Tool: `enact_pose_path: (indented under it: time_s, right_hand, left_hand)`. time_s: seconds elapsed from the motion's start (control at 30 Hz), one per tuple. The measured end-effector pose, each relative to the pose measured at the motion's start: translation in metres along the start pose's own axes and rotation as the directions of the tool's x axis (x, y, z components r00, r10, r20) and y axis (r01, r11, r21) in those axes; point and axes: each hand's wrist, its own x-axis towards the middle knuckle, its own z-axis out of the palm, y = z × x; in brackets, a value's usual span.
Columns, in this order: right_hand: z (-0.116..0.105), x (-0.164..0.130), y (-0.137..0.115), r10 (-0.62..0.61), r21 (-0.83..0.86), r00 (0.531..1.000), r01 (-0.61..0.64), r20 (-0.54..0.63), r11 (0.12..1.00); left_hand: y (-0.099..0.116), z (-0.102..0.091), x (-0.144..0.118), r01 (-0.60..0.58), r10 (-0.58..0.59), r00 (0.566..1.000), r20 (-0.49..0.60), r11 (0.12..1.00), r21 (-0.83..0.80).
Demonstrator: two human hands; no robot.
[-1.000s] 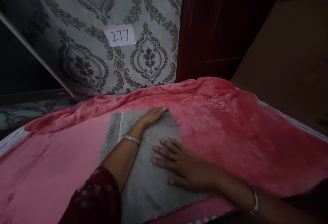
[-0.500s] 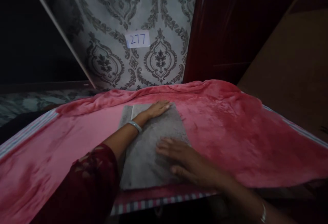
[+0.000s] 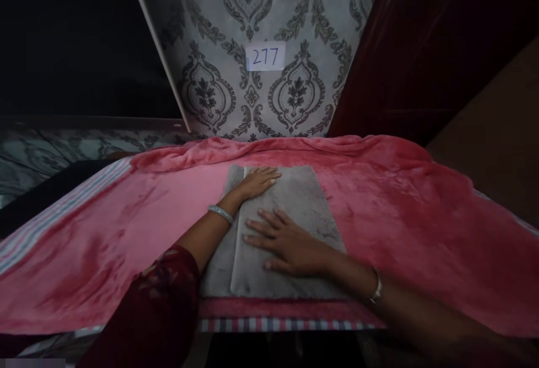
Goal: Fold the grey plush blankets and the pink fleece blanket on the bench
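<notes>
Two flat hands press my folded grey cloth [image 3: 290, 211], which lies on the pink blanket [image 3: 400, 211] below a "277" label [image 3: 265, 56] on patterned wallpaper [image 3: 219, 31]. Left hand [image 3: 257, 182] reaches far, fingers together; right hand [image 3: 286, 242] lies nearer, fingers spread.

Folded grey towel [image 3: 295, 205] lying flat

Rectangular, soft and mottled grey, folded with a narrower under-layer showing along its left edge; it lies flat beneath both palms, its far end under the left grip, its middle under the right.
</notes>
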Motion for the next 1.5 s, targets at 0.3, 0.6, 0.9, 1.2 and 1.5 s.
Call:
enact_pose_path:
  time_s: [0.3,0.6,0.9,1.2,1.5]
  right_hand:
    - [0.01,-0.016,-0.07,-0.102,0.235,0.991,0.079,0.086,0.969]
    - [-0.006,-0.016,-0.064,0.033,0.323,0.999,-0.03,-0.002,0.946]
    - [0.014,0.024,-0.043,0.129,-0.02,0.992,-0.129,-0.003,0.991]
    - [0.038,0.012,-0.088,0.05,0.084,0.997,-0.055,0.066,0.995]
    - [0.043,-0.003,-0.125,-0.033,0.25,0.999,0.038,-0.022,0.968]
  left_hand:
    - [-0.004,0.006,0.0,-0.004,0.005,0.999,-0.032,0.999,0.042]
    - [0.001,-0.011,-0.019,0.027,-0.028,0.999,0.019,0.998,0.048]
    - [-0.006,-0.017,-0.073,0.082,-0.082,0.997,-0.006,0.995,0.053]
    - [-0.005,-0.005,-0.08,0.089,-0.084,0.995,-0.053,0.991,0.099]
    - [0.007,-0.01,-0.084,0.132,-0.114,0.987,-0.116,0.979,0.156]
